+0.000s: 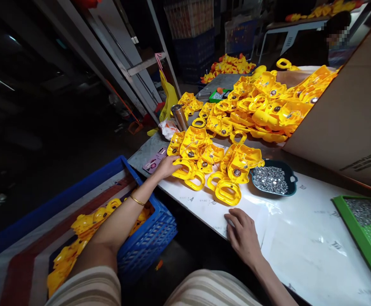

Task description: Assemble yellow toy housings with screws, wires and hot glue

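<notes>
My left hand (167, 167), with a gold bangle at the wrist, reaches to the left end of a group of yellow plastic toy shells on the white table (303, 250). Its fingers close on the ring handle of a yellow plastic shell (184, 170); the fingertips are partly hidden. More shells (239, 163) lie just to the right, hollow side up, with round metal-looking pieces inside. My right hand (243, 233) rests open at the table's front edge, fingers loosely spread and holding nothing. A dark teal tray (293, 187) of small silvery screws stands beyond it.
A blue crate (152, 238) with yellow shells stands below my left arm. At right are a green tray (348, 229) of small metal parts and a large cardboard box (341, 114). A shell heap (275, 110), a metal flask (179, 117) and a person (316, 42) are farther back.
</notes>
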Demonstrator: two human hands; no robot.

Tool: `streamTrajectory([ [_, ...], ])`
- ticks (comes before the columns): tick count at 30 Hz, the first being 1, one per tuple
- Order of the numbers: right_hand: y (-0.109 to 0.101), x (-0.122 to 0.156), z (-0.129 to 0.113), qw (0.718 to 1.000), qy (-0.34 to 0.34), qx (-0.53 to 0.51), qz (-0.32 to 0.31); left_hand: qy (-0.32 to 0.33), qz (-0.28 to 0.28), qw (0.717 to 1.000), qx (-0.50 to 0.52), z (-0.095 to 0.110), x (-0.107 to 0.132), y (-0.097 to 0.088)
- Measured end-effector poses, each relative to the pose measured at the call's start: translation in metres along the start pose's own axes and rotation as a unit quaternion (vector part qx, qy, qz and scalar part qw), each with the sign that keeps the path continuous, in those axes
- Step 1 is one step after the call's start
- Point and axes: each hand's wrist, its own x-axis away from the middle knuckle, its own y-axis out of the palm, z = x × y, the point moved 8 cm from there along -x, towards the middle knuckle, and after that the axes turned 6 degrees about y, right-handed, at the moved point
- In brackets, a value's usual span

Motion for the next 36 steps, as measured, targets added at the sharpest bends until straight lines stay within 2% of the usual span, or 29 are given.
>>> streamTrajectory([
  [8,-0.002,-0.002,0.0,1.0,0.006,-0.01,0.006,-0.006,-0.02,0.999,0.035,0.001,0.002,-0.006],
  [14,-0.002,-0.002,0.0,1.0,0.0,-0.008,0.01,0.003,0.006,0.997,0.075,0.003,0.001,-0.011],
  [21,-0.001,-0.001,0.001,1.0,0.0,-0.013,0.013,-0.026,-0.028,0.982,0.183,0.003,0.012,-0.004],
  [26,0.0,0.0,0.001,1.0,-0.005,-0.015,0.018,-0.032,-0.009,0.963,0.269,0.006,0.018,-0.006],
  [29,0.002,0.0,0.003,0.999,-0.01,-0.022,0.024,-0.021,0.014,0.951,0.307,0.017,0.019,-0.012],
  [32,0.001,-0.001,0.003,0.998,-0.013,-0.052,0.037,-0.008,0.039,0.945,0.326,0.039,0.025,-0.015],
  [34,-0.009,0.0,0.002,0.993,-0.009,-0.099,0.064,0.0,0.049,0.942,0.331,0.061,0.033,-0.007],
  [36,-0.029,0.005,0.001,0.982,0.005,-0.158,0.102,0.01,0.045,0.941,0.336,0.09,0.046,0.013],
])
